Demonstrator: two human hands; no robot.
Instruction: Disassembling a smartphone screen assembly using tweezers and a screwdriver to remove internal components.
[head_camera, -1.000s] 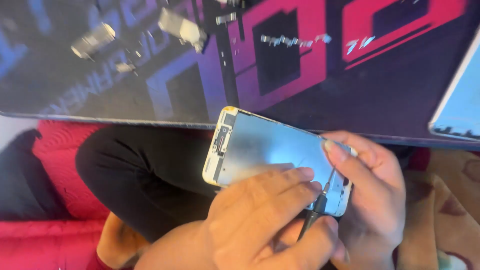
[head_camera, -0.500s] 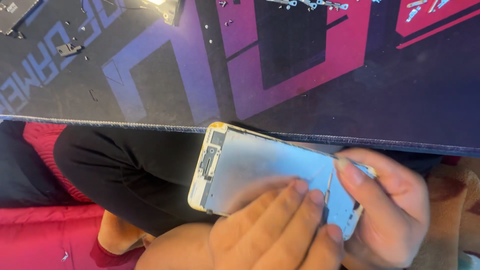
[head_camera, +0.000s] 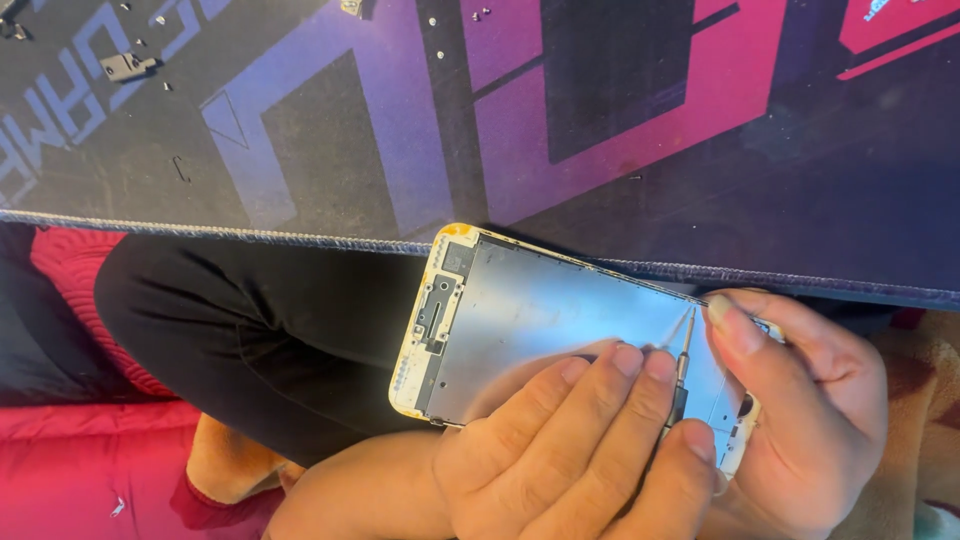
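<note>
1. Left hand (head_camera: 560, 450): nearest the camera, fingers pressed together and curled, pinching a slim precision screwdriver (head_camera: 683, 365). Fingertips resting on the panel's metal back. Shaft near upright, tip pointing at the panel's upper edge, just beside the right thumb.
2. Right hand (head_camera: 800, 420): wrapped around the right end of the phone display assembly (head_camera: 540, 320), thumb laid over its top edge, remaining fingers hidden beneath. Firm clamp, judged as a steadying grip.
3. Phone display assembly: held in the air over the lap, back side up, tilted slightly down to the right, silver shield plate exposed. Small bracket and connector area (head_camera: 436, 310) visible at the left end. Frame edge whitish with yellowed residue.
4. Step in hand, as judged: driver being set to a fastener at the upper right edge of the shield plate. Screw head itself too small to confirm.
5. Next move calls for: tip seated square in the head, light downward pressure, panel held steady, and care that any freed screw does not drop into the lap.
6. Beneath: black trouser leg (head_camera: 260, 330), red fabric (head_camera: 80, 470) at left.
7. Farther: purple and pink work mat (head_camera: 600, 120), carrying a small metal bracket (head_camera: 127, 66) and scattered loose screws (head_camera: 455, 18).
</note>
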